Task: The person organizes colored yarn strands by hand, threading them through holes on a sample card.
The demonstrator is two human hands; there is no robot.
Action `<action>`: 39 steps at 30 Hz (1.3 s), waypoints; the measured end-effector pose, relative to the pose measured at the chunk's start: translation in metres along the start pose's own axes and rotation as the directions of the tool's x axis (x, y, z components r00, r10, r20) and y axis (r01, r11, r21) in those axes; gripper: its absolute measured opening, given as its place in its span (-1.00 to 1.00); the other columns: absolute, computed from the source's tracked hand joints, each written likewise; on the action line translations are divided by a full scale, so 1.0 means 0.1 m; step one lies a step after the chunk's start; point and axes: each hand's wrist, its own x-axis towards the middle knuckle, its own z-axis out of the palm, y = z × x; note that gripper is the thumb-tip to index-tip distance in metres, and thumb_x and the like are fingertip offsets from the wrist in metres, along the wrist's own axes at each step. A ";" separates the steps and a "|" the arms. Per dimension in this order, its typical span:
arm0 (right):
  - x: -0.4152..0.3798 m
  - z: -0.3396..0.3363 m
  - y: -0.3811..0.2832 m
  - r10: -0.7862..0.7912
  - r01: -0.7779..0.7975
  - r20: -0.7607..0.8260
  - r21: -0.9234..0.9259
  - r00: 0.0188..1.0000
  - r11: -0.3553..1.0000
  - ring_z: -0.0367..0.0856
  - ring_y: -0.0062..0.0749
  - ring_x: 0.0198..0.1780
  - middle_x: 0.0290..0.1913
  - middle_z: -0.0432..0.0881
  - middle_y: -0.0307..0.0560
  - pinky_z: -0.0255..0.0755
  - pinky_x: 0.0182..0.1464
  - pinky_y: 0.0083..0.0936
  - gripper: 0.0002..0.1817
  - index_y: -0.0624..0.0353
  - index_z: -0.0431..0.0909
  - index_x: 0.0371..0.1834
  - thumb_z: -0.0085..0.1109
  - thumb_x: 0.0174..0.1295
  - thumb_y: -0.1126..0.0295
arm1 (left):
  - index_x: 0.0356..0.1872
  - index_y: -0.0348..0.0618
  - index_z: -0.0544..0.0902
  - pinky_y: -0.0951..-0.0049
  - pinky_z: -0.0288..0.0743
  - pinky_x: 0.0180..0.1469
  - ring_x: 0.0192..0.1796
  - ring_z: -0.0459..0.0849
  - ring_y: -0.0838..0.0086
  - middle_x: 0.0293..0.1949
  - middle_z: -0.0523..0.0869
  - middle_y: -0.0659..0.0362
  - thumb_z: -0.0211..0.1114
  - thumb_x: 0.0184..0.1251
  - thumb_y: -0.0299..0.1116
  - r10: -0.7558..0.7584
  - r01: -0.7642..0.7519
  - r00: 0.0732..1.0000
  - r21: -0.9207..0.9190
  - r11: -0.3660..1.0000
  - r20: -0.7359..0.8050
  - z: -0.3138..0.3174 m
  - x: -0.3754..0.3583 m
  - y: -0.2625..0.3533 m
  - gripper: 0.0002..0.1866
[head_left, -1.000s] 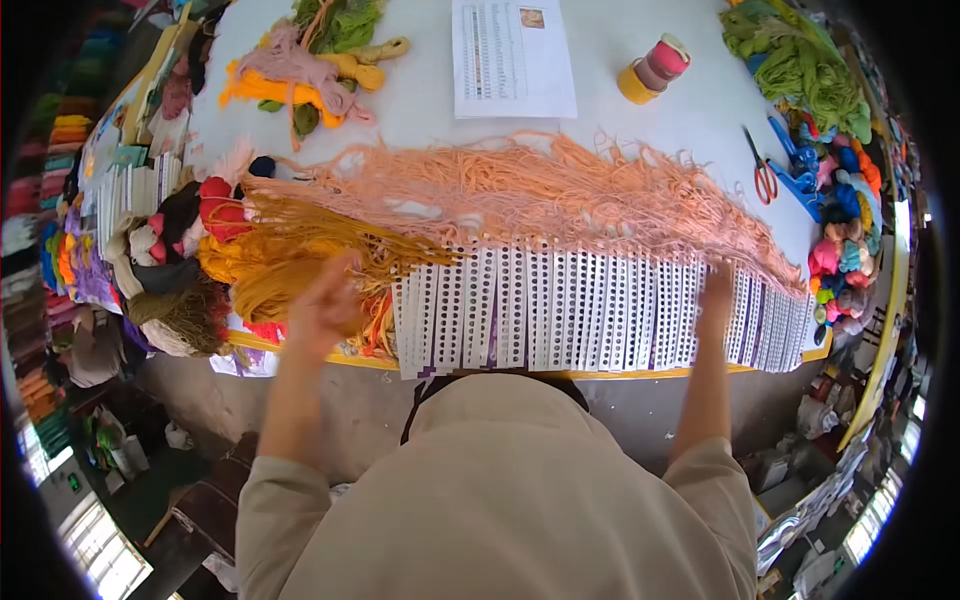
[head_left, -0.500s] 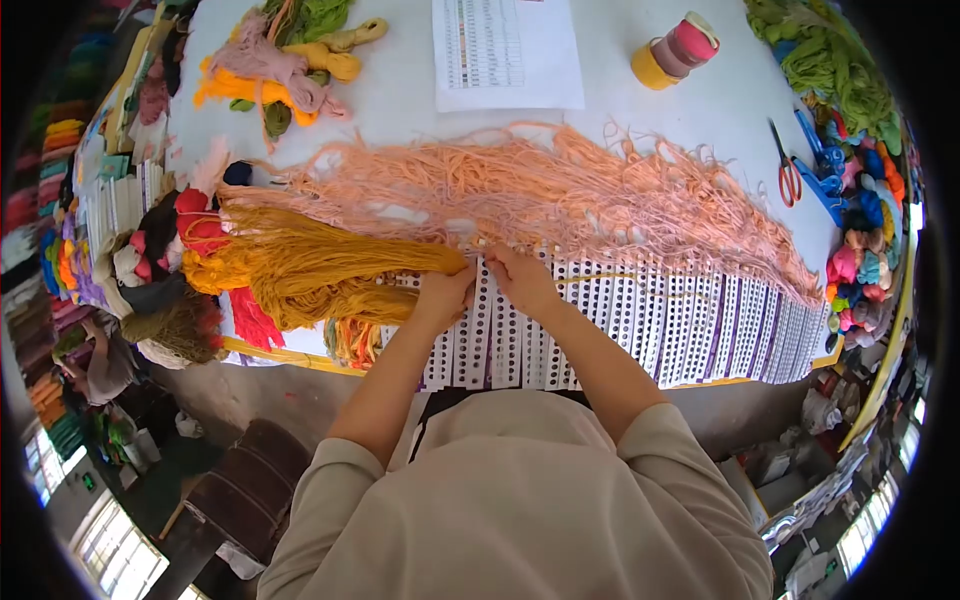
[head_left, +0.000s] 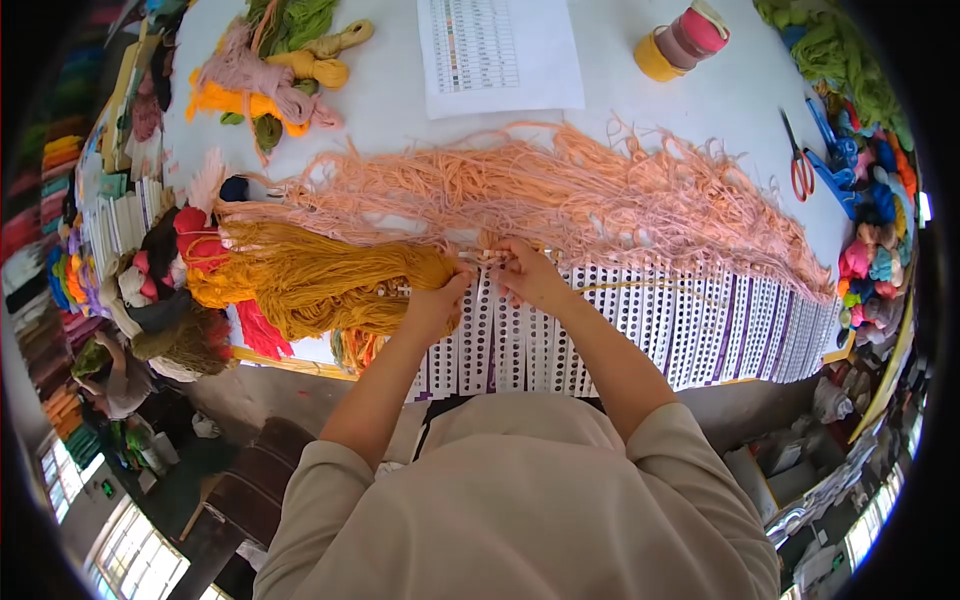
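Observation:
My left hand point(head_left: 438, 302) is closed around the right end of a thick skein of mustard yarn point(head_left: 330, 275), which spreads away to the left. Close beside it, my right hand point(head_left: 530, 277) has its fingers pinched at the upper ends of the hole-punched card strips point(head_left: 640, 335); what is between the fingertips is too small to make out. These white strips lie side by side along the table's near edge, a few with purple edges. Loose peach and pink yarn point(head_left: 560, 190) runs across their upper ends. One mustard strand point(head_left: 650, 284) lies over the strips to the right.
A printed sheet point(head_left: 500, 55) and a stack of yellow, mauve and pink rolls point(head_left: 683, 42) sit at the back. Red-handled scissors point(head_left: 801, 172) lie at right near blue clips point(head_left: 835, 175). Coloured skeins point(head_left: 270, 80) are heaped at left. Another person point(head_left: 120, 380) is at far left.
The mustard skein's right end has shifted slightly left and bunched up in my left hand. My right hand has moved a little right, its fingers now curled at the strip ends.

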 end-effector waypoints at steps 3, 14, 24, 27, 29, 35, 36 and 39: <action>0.03 -0.01 -0.01 0.023 -0.022 0.017 -0.014 1.000 1.000 0.56 -0.58 -0.53 -0.49 0.60 -0.18 0.46 -0.52 -0.62 -0.56 0.14 0.34 0.18 0.20 0.25 0.41 | -0.17 -0.14 0.61 0.63 0.24 -0.57 -0.61 0.42 0.65 -0.46 0.62 0.24 0.23 0.31 -0.43 -0.216 0.231 0.972 -0.199 0.952 0.096 0.02 -0.08 0.09 -0.88; 0.13 -0.05 0.16 -0.091 0.079 0.123 0.101 0.988 0.992 0.50 -0.58 -0.58 -0.55 0.56 -0.18 0.40 -0.52 -0.57 -0.55 0.22 0.33 0.14 0.23 0.21 0.47 | -0.13 -0.17 0.59 0.57 0.39 -0.53 -0.56 0.51 0.61 -0.36 0.71 0.16 0.19 0.32 -0.36 -0.005 -0.106 0.976 0.492 0.864 0.220 0.26 -0.02 0.00 -0.83; 0.15 0.12 0.13 -0.070 0.060 -0.093 -0.105 0.993 0.993 0.51 -0.54 -0.68 -0.62 0.57 -0.15 0.41 -0.58 -0.57 -0.79 0.20 0.40 -0.13 0.06 0.37 0.28 | -0.41 0.01 0.57 0.70 0.07 -0.64 -0.64 0.24 0.75 -0.57 0.47 0.36 0.13 0.40 -0.16 0.100 -0.148 0.980 -0.291 0.945 -0.173 -1.80 -0.57 1.25 -0.78; 0.10 0.14 0.08 -0.088 0.073 -0.123 -0.122 0.988 0.990 0.52 -0.52 -0.68 -0.61 0.58 -0.13 0.42 -0.57 -0.56 -0.79 0.18 0.41 -0.13 0.06 0.38 0.27 | -0.27 -0.04 0.64 0.70 0.01 -0.67 -0.67 0.21 0.77 -0.59 0.48 0.37 0.16 0.40 -0.06 0.202 -0.429 0.866 -0.474 0.769 -0.457 -1.95 -0.78 1.57 -0.72; 0.06 0.20 0.07 -0.099 0.082 -0.134 -0.131 0.986 0.988 0.53 -0.50 -0.67 -0.59 0.59 -0.13 0.41 -0.56 -0.54 -0.79 0.18 0.39 -0.09 0.07 0.36 0.29 | -0.04 -0.10 0.63 0.67 0.01 -0.70 -0.69 0.22 0.76 -0.53 0.58 0.33 0.18 0.40 0.01 0.321 -0.345 0.665 0.104 0.933 -0.675 -1.69 -0.95 1.53 -0.61; -0.34 0.66 -0.08 -0.387 0.301 -0.383 -0.266 0.839 0.916 0.52 -0.52 -0.32 -0.09 0.51 -0.09 0.47 -0.25 -0.51 -0.45 0.13 0.33 0.19 0.30 0.11 0.51 | 0.22 -0.22 0.45 0.40 0.52 -0.10 -0.08 0.62 0.42 0.07 0.65 0.03 0.15 0.42 -0.01 0.355 -0.357 0.934 -0.191 0.915 -0.046 -0.71 -1.40 0.94 -0.46; -0.48 0.79 -0.18 -0.430 0.364 -0.389 -0.235 0.814 0.901 0.51 -0.55 -0.33 -0.13 0.52 -0.13 0.46 -0.25 -0.54 -0.49 0.14 0.37 0.15 0.30 0.12 0.51 | 0.23 -0.25 0.44 0.29 0.51 0.10 0.07 0.60 0.33 0.15 0.60 0.01 0.13 0.44 -0.01 0.329 -0.279 0.942 -0.387 0.879 0.070 -0.68 -1.44 0.86 -0.45; -1.16 1.18 -0.67 -0.402 0.427 -0.287 0.027 0.869 0.904 0.49 -0.65 -0.37 -0.25 0.57 -0.26 0.42 -0.31 -0.64 -0.74 0.17 0.52 -0.08 0.30 0.17 0.50 | 0.27 -0.33 0.39 0.21 0.34 0.31 0.25 0.49 0.29 0.28 0.47 0.02 0.09 0.45 -0.01 0.411 -0.128 0.857 -0.644 0.754 0.311 -0.58 -1.61 0.79 -0.40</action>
